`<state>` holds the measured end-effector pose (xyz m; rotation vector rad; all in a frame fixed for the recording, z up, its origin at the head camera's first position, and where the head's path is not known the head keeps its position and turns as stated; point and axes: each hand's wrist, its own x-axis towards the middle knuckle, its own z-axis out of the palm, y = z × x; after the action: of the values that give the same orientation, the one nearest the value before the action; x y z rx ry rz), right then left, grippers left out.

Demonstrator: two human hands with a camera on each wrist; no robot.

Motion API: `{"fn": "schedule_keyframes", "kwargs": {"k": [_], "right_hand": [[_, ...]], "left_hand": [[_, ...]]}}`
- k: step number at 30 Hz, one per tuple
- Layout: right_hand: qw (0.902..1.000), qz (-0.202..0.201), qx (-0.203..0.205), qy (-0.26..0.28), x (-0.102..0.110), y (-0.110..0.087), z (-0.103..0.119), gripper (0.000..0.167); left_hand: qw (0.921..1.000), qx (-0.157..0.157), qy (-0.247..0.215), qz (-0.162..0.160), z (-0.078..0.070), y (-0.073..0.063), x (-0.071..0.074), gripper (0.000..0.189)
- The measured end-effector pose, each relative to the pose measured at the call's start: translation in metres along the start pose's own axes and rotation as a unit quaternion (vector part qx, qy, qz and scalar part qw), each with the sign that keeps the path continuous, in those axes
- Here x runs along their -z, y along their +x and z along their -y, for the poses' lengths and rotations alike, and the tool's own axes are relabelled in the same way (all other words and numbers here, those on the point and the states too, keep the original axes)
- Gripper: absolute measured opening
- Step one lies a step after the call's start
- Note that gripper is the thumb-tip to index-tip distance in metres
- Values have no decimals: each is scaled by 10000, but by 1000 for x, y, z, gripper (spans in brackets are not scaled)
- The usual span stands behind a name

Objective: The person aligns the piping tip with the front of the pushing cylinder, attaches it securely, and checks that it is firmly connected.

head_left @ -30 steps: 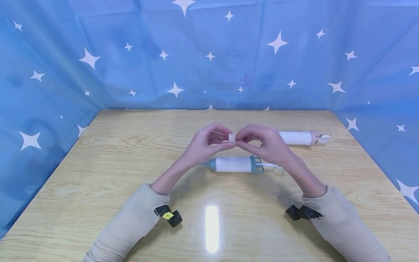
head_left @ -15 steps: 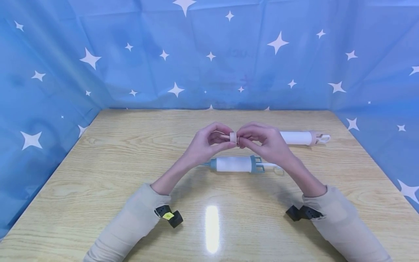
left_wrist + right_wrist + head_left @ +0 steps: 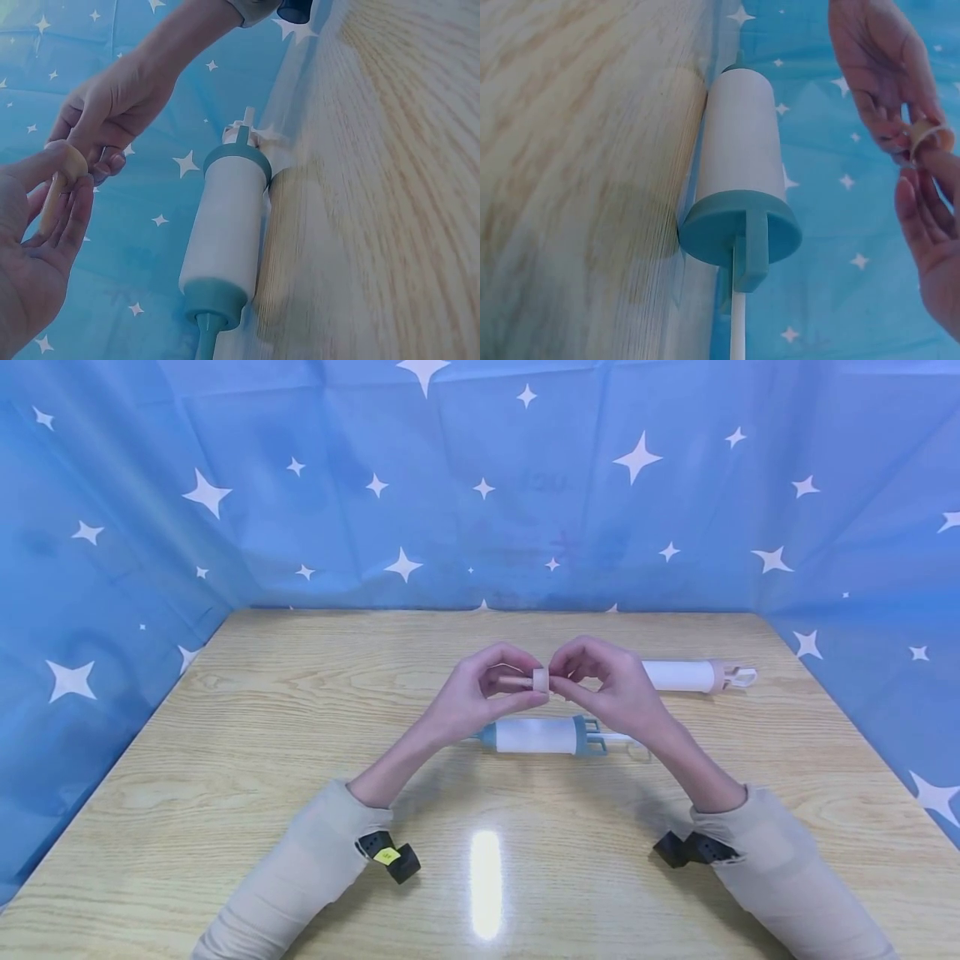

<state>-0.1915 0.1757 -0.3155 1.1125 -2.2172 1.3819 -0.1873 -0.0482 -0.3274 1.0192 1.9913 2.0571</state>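
Note:
Over the table, my left hand (image 3: 476,697) pinches a small pinkish-beige nozzle cap (image 3: 541,681) between thumb and fingers. Its thin spout (image 3: 52,206) points back into the left palm. The right hand (image 3: 611,685) meets the cap's wide end with thumb and fingertips; in the right wrist view a right digit reaches into the round opening (image 3: 946,138). Whether those fingertips also hold something small inside is hidden. Just in front of both hands lies a syringe-like press (image 3: 536,736) with a white barrel, teal ends and a white plunger rod.
A second press (image 3: 678,676), white-barrelled with a pinkish end and a looped handle, lies behind the right hand, partly covered by it. The wood-grain table (image 3: 225,793) ends at a blue star-patterned curtain (image 3: 480,527) behind and on both sides.
Both hands and the cap have shifted slightly right. Half a second ago the right fingertips held a small piece just off the cap's wide end; now that piece is out of sight.

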Motion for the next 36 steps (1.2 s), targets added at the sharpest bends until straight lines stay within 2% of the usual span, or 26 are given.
{"fn": "schedule_keyframes", "kwargs": {"k": [6,17,24,30,36], "right_hand": [[9997,-19,-247,-23,-2,0,2,21],[9992,90,-182,-342,-3,0,0,17],[9978,226,-121,-612,7,1,0,17],[9904,596,-531,-1131,24,1,-11,12],[9748,1019,-1114,-1642,46,0,-32,18]], "left_hand": [[9999,100,-105,2,1,0,-3,29],[9995,122,193,-210,2,0,-1,29],[9986,91,430,-284,2,0,3,30],[9976,121,542,-411,3,2,6,29],[9976,73,527,-443,5,2,8,30]]}}
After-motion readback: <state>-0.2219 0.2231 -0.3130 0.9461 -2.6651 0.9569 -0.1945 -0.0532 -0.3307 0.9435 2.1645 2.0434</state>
